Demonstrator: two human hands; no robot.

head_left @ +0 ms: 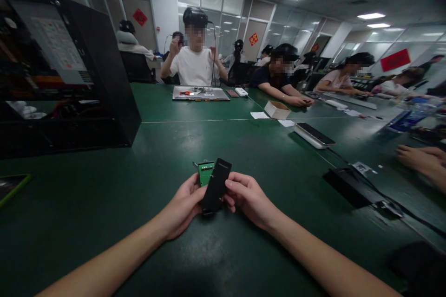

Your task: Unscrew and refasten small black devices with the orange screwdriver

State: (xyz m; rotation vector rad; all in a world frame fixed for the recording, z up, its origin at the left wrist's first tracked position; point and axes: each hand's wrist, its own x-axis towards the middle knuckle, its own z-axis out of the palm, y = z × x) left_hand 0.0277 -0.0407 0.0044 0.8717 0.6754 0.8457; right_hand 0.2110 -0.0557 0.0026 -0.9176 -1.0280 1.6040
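Just above the green tabletop, both hands meet around a small device in separate parts. My left hand [188, 202] is closed around a green circuit board [205, 172], which has a row of pale contacts near its top edge. A thin stub sticks out at the board's upper left. My right hand [245, 195] pinches the right edge of a flat black cover [217, 188] between thumb and fingers. The cover is tilted and overlaps the board, hiding the board's lower right part. Whether the two pieces touch I cannot tell.
An open black computer case [111, 74] stands at the left. Beyond the hands are a panel with parts [201, 96], a small cardboard box [277, 110] and a white power strip with a phone [315, 136] on it. Co-workers sit opposite; another person's hands [423, 160] rest at right.
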